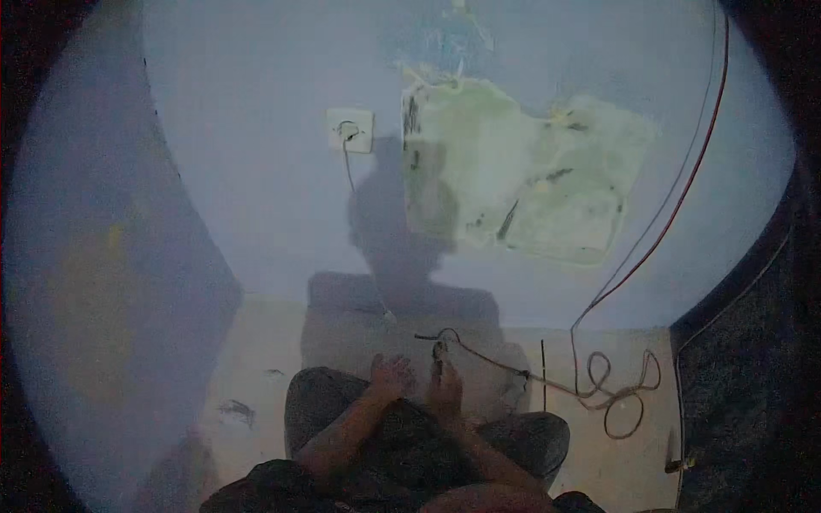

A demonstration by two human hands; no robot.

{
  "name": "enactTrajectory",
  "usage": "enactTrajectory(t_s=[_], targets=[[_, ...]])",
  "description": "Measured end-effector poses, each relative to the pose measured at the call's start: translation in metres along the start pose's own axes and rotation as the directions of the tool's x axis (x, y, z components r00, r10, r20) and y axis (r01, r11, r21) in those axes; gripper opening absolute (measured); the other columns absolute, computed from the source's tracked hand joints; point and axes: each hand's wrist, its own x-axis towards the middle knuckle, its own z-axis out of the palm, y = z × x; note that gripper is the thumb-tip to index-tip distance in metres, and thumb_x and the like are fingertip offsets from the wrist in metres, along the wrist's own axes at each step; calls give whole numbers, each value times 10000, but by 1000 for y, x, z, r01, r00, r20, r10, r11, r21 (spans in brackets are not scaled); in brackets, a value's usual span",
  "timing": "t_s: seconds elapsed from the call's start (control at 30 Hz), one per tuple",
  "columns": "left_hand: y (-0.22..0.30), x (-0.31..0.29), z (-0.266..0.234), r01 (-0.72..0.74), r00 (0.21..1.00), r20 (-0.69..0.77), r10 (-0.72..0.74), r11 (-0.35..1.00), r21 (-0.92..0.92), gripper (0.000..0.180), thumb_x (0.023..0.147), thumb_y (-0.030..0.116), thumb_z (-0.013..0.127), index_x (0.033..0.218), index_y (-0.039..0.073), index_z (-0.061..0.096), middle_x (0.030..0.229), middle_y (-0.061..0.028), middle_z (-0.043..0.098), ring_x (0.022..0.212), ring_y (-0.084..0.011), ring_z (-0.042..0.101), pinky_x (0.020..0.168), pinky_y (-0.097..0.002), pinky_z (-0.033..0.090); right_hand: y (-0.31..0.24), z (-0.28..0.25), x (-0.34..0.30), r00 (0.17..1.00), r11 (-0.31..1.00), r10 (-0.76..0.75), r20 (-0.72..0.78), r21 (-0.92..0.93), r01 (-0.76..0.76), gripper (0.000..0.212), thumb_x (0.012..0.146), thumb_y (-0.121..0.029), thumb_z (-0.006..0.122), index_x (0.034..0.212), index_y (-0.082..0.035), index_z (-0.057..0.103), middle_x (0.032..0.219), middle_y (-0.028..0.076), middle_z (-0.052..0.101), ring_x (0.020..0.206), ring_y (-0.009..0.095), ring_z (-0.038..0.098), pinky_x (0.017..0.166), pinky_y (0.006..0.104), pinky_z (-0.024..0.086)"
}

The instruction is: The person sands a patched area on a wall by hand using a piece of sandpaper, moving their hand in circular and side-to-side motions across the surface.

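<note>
I sit cross-legged facing a wall, both hands in front of my lap. My right hand is closed around a small dark tool, perhaps pliers; the dim light hides its exact kind. Its tip meets or lies close to the looped end of a brown cable on the floor. To the left, my left hand has its fingers apart and nothing visible in it. A thin white cord runs from the wall socket down to a small white end piece beyond my left hand.
Loose cable coils lie on the floor at right, joined to a reddish cable hanging down the wall. A thin dark rod lies near my right knee. Dark scraps are at left. A pale rough patch marks the wall.
</note>
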Motion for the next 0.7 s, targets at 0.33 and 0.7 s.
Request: enactTrajectory(t_s=[0.33,0.7], targets=[[4,-34,34,101,951,275,-139,984,147,915,955,721,361,1567,44,298,1613,-156,327,1463,-400,324,1169,-593,272,4,16,18,989,864,124,79,481,-146,445,1031,-328,517,1365,-35,505,1200,232,629,991,396,655,745,459,565],[-53,-24,43,-376,927,306,218,542,751,612,1040,516,481,1441,55,494,1420,-104,521,1288,-266,520,1064,-408,424,90,72,13,894,394,442,75,879,-269,285,1040,-320,583,1157,-61,588,976,47,636,807,182,643,701,335,554]])
